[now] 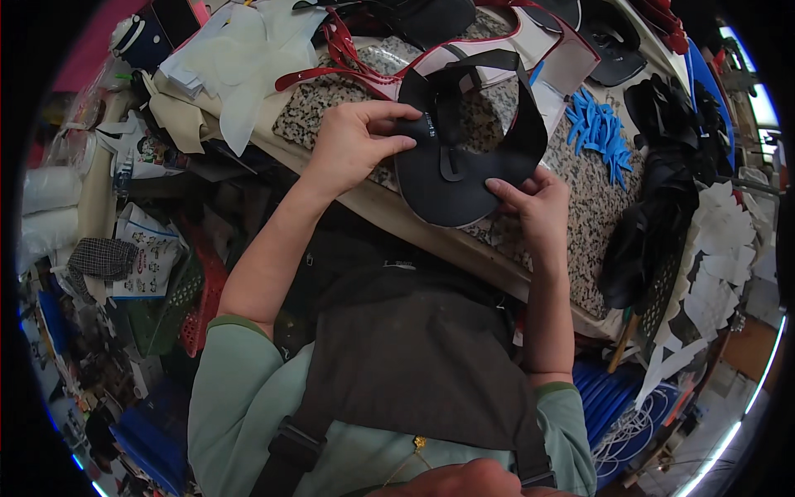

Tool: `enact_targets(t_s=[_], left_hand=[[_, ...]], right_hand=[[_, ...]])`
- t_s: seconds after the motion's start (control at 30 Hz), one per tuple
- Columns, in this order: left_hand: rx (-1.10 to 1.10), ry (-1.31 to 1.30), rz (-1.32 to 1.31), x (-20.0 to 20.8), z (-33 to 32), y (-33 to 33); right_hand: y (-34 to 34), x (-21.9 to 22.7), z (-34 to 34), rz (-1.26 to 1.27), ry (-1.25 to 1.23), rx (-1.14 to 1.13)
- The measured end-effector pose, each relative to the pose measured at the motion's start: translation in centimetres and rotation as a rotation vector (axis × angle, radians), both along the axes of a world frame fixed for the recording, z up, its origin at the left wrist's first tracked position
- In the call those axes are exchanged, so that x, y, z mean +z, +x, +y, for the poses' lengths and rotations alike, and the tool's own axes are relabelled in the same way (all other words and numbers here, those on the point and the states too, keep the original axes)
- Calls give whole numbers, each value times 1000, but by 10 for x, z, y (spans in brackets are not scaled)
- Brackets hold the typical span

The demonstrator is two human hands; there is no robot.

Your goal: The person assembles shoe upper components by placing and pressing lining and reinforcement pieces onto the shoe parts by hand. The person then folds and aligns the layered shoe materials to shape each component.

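Note:
A black shoe upper [464,186] with a curved strap is held up over the near edge of the speckled stone-topped workbench [592,224]. The thumb and fingers of my left hand [352,145] are closed at its left edge. On the lower right side my right hand [534,207] grips it, with the thumb lying on top and the other fingers mostly hidden underneath. Behind the piece lie red and white shoe uppers [530,45], their straps spread over the stone.
A pile of small blue strips [598,132] lies right of my hands. Black uppers [613,240] are heaped along the right edge. Pale sheet pieces [248,66] sit at the back left. Below left are a red mesh basket [203,282] and bags; blue stacked plastic [600,398] is lower right.

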State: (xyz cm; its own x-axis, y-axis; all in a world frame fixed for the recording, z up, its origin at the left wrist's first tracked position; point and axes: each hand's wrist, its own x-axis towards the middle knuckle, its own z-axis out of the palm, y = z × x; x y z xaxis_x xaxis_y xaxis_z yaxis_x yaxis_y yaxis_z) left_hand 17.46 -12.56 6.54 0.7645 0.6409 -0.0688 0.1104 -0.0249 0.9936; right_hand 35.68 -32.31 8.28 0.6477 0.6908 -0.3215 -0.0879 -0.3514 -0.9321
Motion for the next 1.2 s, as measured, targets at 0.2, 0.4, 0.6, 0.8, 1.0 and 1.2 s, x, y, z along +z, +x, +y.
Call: enact_targets(t_s=[0.2,0.4,0.6,0.8,1.0,1.2], left_hand=[[10,124,-5,-9,-1,1],[32,155,-6,-10,-5,4],[40,286,-15,-8,-8,6],[276,755,104,19,-44,-4],[133,1115,13,-21,-73,-34],[92,1153,-6,-26,-77,-32]], right_hand=[[4,-3,1,5,-47,10],[2,-6,0,-44,-27,2],[-5,-12,3,-363,-142,28],[-38,22,-21,-471,-204,157],[-31,70,27,-1349,-46,166],[4,38,118,-1443,319,587]])
